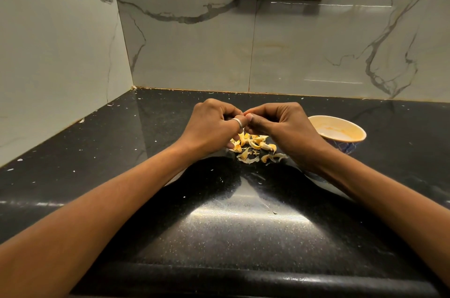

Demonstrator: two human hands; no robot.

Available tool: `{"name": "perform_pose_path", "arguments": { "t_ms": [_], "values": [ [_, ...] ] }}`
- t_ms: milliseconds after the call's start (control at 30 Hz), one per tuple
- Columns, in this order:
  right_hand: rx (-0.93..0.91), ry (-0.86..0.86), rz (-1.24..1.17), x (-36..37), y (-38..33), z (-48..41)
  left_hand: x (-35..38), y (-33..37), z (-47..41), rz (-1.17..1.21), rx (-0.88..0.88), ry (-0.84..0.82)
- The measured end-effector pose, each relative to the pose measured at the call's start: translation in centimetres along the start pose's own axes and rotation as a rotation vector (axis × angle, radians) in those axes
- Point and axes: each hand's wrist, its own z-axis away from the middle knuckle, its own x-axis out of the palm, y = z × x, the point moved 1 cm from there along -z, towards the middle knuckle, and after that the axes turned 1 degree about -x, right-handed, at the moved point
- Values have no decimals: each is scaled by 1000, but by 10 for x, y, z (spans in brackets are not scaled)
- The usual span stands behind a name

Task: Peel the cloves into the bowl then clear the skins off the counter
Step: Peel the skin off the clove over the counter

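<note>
Over a black granite counter (219,224), a person's left hand (214,124) and right hand (280,124) meet with fingers curled, apparently pinching a garlic clove hidden between them. They work above the pile of skins (255,149), and the bowl (323,118) waits close at the right.

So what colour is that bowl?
The bowl is cream inside, blue-patterned outside; head view.

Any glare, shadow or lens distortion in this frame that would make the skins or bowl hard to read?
Head view: a glare streak crosses the glossy counter near its front, and wide-angle bending bows its edge; the skins are sharp and well lit; the bowl sits partly behind the right hand; the clove pinched between it and the left hand is mostly hidden.
</note>
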Motion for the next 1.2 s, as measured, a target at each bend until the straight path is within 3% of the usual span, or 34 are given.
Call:
{"name": "perform_pose_path", "arguments": {
  "t_ms": [400,833,1200],
  "values": [
    [123,-3,-256,0,-2,-1,-3,4,-1,165,-160,-33],
    [169,13,-340,-1,-7,-2,-4,7,-3,369,-315,-33],
    [223,39,-331,-3,-10,0,-5,3,-3,212,-251,47]
  ]
}}
